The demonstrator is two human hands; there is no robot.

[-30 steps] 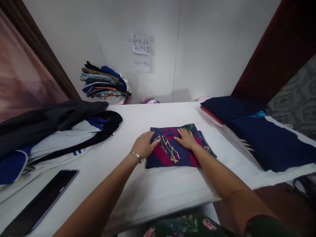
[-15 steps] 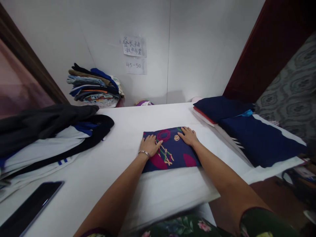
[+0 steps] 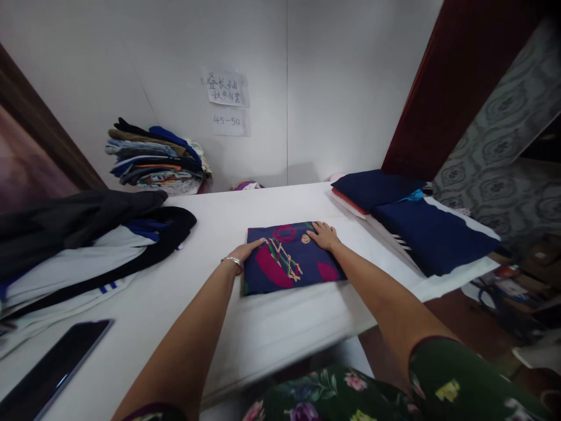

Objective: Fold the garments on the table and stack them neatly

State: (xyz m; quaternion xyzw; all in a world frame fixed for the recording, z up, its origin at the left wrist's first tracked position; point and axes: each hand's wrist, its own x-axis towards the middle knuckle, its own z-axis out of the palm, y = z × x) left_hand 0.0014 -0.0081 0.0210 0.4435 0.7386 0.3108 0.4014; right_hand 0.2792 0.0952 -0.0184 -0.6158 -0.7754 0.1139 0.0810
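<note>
A folded navy garment [image 3: 313, 263] with magenta, green and cream patterning lies in front of me as a flat rectangle. At its left edge is my left hand [image 3: 243, 251], wearing a silver bracelet. The thumb rests on top of the cloth while the other fingers are hidden at the edge, gripping it. My right hand [image 3: 325, 236] lies on the garment's far right corner with its fingers stretched out flat.
A white table [image 3: 280, 327] bears everything. Loose dark and white clothes [image 3: 109, 245] and a phone [image 3: 56, 368] lie on the left. Folded navy garments [image 3: 433, 231] are on the right. Behind stands a clothes stack [image 3: 158, 158]; paper notes [image 3: 228, 88] hang on the wall.
My left hand has slid from the top of the garment to its left edge. My right hand stays on the far right corner. The view has turned slightly right.
</note>
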